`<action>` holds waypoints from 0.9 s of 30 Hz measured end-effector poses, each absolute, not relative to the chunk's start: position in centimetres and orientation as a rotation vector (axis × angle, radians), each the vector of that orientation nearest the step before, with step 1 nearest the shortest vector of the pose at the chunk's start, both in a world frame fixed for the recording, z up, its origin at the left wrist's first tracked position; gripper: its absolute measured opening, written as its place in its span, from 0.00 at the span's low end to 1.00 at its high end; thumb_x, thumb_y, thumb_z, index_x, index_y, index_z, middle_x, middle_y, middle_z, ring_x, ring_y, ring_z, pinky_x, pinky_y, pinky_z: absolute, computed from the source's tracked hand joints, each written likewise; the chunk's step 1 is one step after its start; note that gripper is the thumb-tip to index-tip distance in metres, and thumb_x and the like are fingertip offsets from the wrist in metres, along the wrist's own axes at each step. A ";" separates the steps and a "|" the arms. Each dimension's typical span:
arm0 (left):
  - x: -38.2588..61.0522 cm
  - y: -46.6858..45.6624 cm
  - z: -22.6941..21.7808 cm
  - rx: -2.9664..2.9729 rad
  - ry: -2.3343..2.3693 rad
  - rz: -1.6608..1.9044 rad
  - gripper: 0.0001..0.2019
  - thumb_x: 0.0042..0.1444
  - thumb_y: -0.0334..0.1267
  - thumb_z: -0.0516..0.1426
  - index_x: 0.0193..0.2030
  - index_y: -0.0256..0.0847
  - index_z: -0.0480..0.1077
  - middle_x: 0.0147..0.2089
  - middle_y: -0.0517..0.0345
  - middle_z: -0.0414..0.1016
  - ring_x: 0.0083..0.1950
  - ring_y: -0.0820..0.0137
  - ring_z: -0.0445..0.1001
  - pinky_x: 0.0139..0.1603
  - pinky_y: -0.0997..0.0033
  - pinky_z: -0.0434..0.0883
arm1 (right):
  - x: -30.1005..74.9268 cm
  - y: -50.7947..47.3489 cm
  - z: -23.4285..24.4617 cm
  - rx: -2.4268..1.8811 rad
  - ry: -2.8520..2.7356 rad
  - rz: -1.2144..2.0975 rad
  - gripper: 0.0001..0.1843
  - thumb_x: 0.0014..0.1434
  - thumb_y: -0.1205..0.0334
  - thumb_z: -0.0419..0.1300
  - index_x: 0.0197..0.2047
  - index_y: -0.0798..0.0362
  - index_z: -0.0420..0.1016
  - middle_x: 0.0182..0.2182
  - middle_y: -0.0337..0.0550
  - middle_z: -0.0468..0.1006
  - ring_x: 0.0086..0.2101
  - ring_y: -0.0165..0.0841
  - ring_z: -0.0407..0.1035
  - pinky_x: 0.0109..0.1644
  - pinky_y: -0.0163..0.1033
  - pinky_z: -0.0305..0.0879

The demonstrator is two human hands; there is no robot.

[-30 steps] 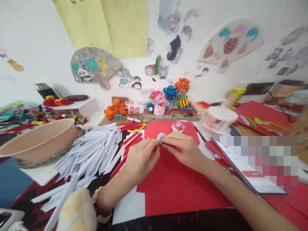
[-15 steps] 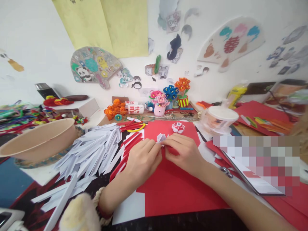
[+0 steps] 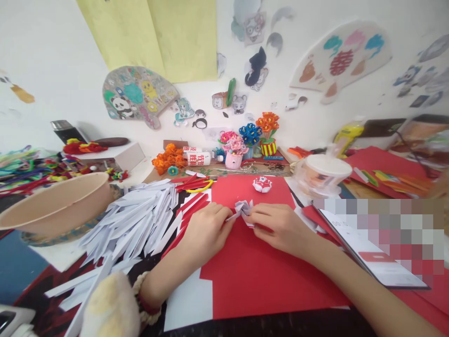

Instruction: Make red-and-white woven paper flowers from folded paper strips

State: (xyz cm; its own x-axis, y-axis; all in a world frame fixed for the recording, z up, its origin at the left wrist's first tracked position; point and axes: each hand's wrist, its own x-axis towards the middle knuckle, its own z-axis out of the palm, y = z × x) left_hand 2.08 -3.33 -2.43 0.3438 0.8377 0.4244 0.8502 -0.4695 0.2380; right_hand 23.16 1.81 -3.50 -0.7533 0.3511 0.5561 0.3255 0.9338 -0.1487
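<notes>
A small piece of folded white paper (image 3: 243, 208) is held up between my two hands, over a red paper sheet (image 3: 256, 276). My left hand (image 3: 210, 229) pinches its left end with closed fingertips. On the other side my right hand (image 3: 278, 227) grips the paper's right part, its fingers partly covering it. Just beyond the hands, a red-and-white folded paper flower (image 3: 262, 184) rests on the red sheet. To the left of my left hand lie red paper strips (image 3: 189, 217) and a big pile of white paper strips (image 3: 135, 220).
A beige bowl (image 3: 58, 201) stands at the left. Yellow-handled scissors (image 3: 199, 187) lie behind the strips. Small potted craft flowers (image 3: 233, 152) line the wall. On the right are a lidded white tub (image 3: 324, 171) and a tablet (image 3: 372, 252). A plush thing (image 3: 110, 304) is by my left wrist.
My hands have drawn slightly apart, the right one moving right. More of the folded white paper shows between them. The view has shifted slightly.
</notes>
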 end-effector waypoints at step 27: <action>0.4 -2.2 -2.0 -2.519 -1.629 -0.889 0.04 0.59 0.37 0.57 0.37 0.42 0.72 0.34 0.58 0.77 0.36 0.68 0.73 0.36 0.70 0.67 | 22.8 1.5 -3.0 -0.393 -2.274 0.241 0.11 0.61 0.75 0.53 0.39 0.52 0.74 0.34 0.46 0.80 0.34 0.35 0.73 0.38 0.40 0.72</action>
